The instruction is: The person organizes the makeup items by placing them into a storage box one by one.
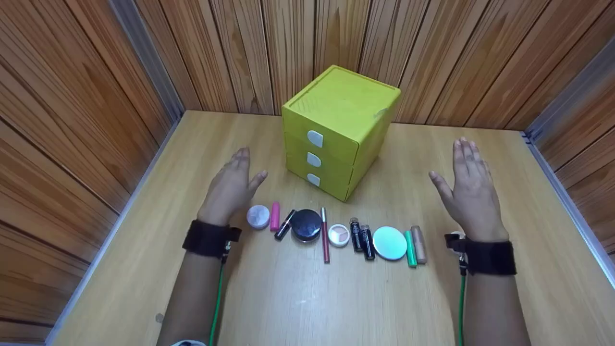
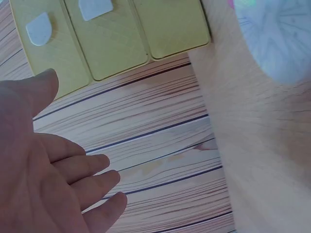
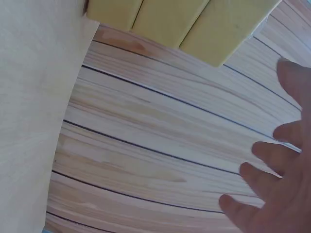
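Note:
My left hand [image 1: 227, 187] has its fingers extended and holds nothing; nearest to it are a small round pot [image 1: 258, 216] and a pink tube [image 1: 275, 216]. Over on the right, my right hand [image 1: 473, 197] is likewise spread and bare, apart from everything. Between the hands runs a row of makeup: a black lipstick-like tube [image 1: 285, 225], a black compact [image 1: 306, 225], a thin red pencil [image 1: 325, 235], a small eyeshadow pot [image 1: 338, 235], two small black bottles [image 1: 356, 235], a mint-green compact [image 1: 389, 243], a green tube [image 1: 410, 249] and a brown tube [image 1: 418, 244].
Behind the row stands a yellow box with three drawers [image 1: 319, 158], turned at an angle, each drawer with a white handle. Wood-panelled walls [image 1: 230, 57] enclose the wooden tabletop [image 1: 298, 307]. Green cables run from black wristbands [image 1: 209, 239] along both forearms.

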Action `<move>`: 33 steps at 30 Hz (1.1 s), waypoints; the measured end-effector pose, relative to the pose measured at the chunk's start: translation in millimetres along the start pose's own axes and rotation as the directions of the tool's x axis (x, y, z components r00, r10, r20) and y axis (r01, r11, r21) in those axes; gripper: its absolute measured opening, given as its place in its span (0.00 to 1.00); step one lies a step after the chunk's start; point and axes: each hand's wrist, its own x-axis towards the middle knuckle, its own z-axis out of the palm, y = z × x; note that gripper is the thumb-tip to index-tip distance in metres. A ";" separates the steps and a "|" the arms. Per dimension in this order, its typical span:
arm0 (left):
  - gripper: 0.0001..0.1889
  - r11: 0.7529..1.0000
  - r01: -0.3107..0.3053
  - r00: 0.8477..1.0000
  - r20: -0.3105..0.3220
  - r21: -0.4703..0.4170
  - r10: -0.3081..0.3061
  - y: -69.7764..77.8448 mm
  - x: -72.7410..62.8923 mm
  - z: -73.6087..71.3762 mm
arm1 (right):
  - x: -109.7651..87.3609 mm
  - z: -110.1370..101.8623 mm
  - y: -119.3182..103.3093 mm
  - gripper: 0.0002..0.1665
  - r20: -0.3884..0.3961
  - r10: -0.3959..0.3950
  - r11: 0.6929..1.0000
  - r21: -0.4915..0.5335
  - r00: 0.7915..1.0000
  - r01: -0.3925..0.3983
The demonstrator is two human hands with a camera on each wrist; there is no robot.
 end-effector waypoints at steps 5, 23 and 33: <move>0.42 0.998 0.004 1.000 0.013 -0.056 -0.003 -5.1 1.6 5.5 | -2.5 18.3 -18.1 0.37 -0.261 -0.153 0.985 0.042 0.953 0.170; 0.37 0.925 0.080 0.942 0.331 -0.371 0.052 -24.2 71.2 32.2 | 34.8 67.4 -77.1 0.33 -0.390 -0.163 0.927 0.255 0.906 0.277; 0.32 0.901 0.069 0.920 0.377 -0.429 0.109 -17.4 89.9 41.4 | 50.4 89.8 -95.6 0.47 -0.036 0.039 0.926 0.377 0.999 -0.022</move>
